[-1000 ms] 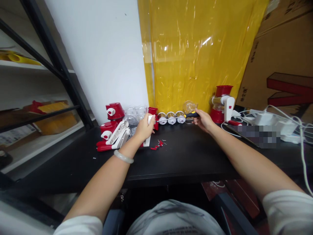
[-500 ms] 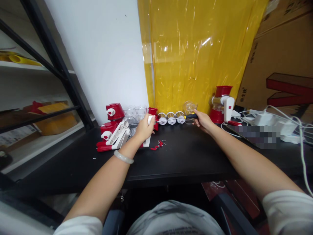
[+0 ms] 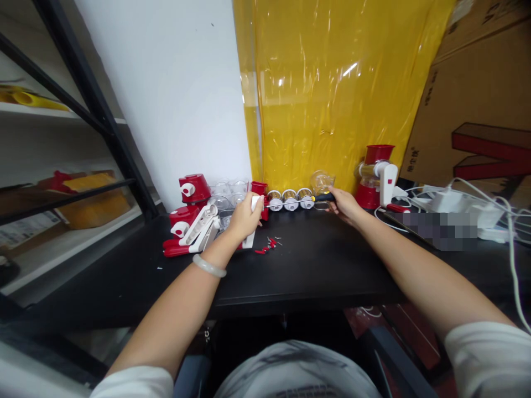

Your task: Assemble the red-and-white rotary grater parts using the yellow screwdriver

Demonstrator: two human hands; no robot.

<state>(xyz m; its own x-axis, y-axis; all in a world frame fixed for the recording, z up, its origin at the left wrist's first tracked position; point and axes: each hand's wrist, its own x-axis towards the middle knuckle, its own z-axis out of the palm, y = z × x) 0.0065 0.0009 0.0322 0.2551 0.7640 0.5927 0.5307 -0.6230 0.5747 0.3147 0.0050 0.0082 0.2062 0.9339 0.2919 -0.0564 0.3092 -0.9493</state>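
My left hand (image 3: 244,219) is closed around a white plastic part (image 3: 251,221) that stands on the black table (image 3: 315,265), beside a small red piece (image 3: 261,193). My right hand (image 3: 345,205) grips a screwdriver with a black and yellow handle (image 3: 323,197); its shaft points left toward the part held by my left hand. Behind the shaft lies a row of three small metal-and-white drums (image 3: 290,199). Loose screws and small red bits (image 3: 267,246) lie just in front of my left hand.
Red and white appliance parts (image 3: 191,221) and clear cups (image 3: 226,193) are piled at the left. An assembled red and white unit (image 3: 375,177) stands at the right, with white cables and chargers (image 3: 464,207) beyond. Yellow plastic sheeting (image 3: 332,88) hangs behind; cardboard boxes (image 3: 477,99) stand right.
My right hand with the screwdriver has dipped very slightly and turned a little. My left hand has stayed in place on the white part.
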